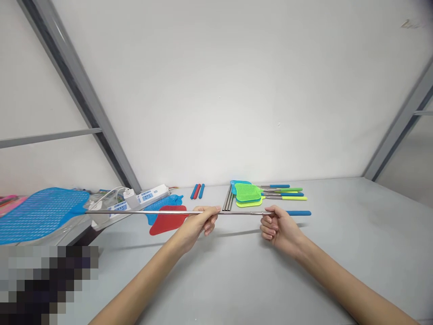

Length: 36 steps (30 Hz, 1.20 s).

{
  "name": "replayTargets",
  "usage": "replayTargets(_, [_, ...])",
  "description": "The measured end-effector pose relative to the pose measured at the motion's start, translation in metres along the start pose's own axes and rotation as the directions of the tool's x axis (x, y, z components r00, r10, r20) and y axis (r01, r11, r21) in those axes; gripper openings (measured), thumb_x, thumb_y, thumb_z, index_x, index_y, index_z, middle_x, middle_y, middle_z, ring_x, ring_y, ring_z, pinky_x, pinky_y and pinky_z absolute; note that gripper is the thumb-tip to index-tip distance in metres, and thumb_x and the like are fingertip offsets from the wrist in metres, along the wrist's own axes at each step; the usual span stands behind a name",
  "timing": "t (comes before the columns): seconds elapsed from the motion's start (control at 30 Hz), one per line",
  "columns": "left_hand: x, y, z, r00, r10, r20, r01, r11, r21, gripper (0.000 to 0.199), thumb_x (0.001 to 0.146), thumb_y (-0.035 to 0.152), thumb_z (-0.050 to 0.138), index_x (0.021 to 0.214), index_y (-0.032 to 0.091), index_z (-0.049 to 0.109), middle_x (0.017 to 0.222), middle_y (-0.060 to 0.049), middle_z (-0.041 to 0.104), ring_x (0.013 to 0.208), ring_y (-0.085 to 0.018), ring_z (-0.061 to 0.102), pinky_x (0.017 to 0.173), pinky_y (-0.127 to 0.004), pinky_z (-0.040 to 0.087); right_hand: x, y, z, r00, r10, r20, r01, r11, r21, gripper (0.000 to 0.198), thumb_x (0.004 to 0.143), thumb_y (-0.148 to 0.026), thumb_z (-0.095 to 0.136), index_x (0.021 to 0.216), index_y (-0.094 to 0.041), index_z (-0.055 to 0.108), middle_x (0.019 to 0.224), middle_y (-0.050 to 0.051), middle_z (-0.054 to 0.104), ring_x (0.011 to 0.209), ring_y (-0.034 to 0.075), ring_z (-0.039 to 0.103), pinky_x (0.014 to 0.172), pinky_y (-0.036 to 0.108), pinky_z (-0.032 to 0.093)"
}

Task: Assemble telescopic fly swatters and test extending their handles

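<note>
A blue fly swatter [40, 215] with a long, drawn-out metal telescopic rod is held level above the table, its mesh head far to the left and its blue grip at the right end. My left hand [199, 221] pinches the rod near its middle between thumb and fingers. Closer to the blue grip, my right hand [277, 228] is closed on the rod, fingers curled under. Below and behind the rod, a red swatter head [168, 220] lies beside a blue swatter head [162, 202] on the table.
Several assembled swatters [248, 193] are stacked behind my hands. Bare metal tubes [228, 198] lie alongside, and three loose grips [197, 191] farther left. A white power strip [149, 196] with plugs sits at the left edge of the grey table [355, 234]. A white wall [237, 90] stands behind.
</note>
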State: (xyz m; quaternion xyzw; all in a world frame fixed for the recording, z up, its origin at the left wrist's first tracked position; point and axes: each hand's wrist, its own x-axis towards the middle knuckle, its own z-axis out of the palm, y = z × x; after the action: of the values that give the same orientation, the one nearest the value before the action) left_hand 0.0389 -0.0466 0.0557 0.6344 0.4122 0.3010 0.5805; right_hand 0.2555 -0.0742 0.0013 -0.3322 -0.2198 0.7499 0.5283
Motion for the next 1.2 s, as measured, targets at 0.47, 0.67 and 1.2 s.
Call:
replayTargets(0.47, [0.007, -0.013, -0.003, 0.999, -0.011, 0.034, 0.016, 0.990, -0.138, 0.043, 0.076, 0.040, 0.037, 0.041, 0.018, 0.026, 0.036, 0.007, 0.016, 0.034, -0.006, 0.025, 0.048, -0.024, 0.025, -0.003, 0.002, 0.001, 0.994, 0.048, 0.099, -0.045, 0.998, -0.033, 0.032, 0.071, -0.034, 0.041, 0.046, -0.016, 0.038, 0.040, -0.007, 0.019, 0.038, 0.006, 0.020, 0.040, 0.022, 0.021])
replayTargets(0.67, [0.007, -0.015, -0.002, 0.993, -0.075, 0.095, 0.090, 0.983, -0.162, 0.043, 0.077, 0.039, 0.034, 0.041, 0.018, 0.025, 0.035, 0.007, 0.017, 0.034, -0.007, 0.027, 0.049, -0.025, 0.026, -0.006, 0.003, 0.005, 0.991, 0.046, 0.124, -0.031, 0.993, -0.117, 0.035, 0.072, -0.040, 0.044, 0.047, -0.015, 0.041, 0.042, -0.007, 0.019, 0.039, 0.006, 0.021, 0.042, 0.022, 0.021])
replayTargets(1.2, [0.001, -0.002, -0.005, 0.954, -0.230, 0.190, 0.277, 0.921, -0.274, 0.037, 0.074, 0.038, 0.039, 0.044, 0.018, 0.030, 0.030, 0.009, 0.018, 0.031, -0.007, 0.028, 0.051, -0.024, 0.029, -0.009, 0.001, 0.013, 0.994, -0.028, 0.105, 0.048, 0.981, -0.190, 0.035, 0.071, -0.033, 0.049, 0.043, -0.016, 0.034, 0.043, -0.007, 0.016, 0.040, 0.006, 0.018, 0.041, 0.023, 0.020])
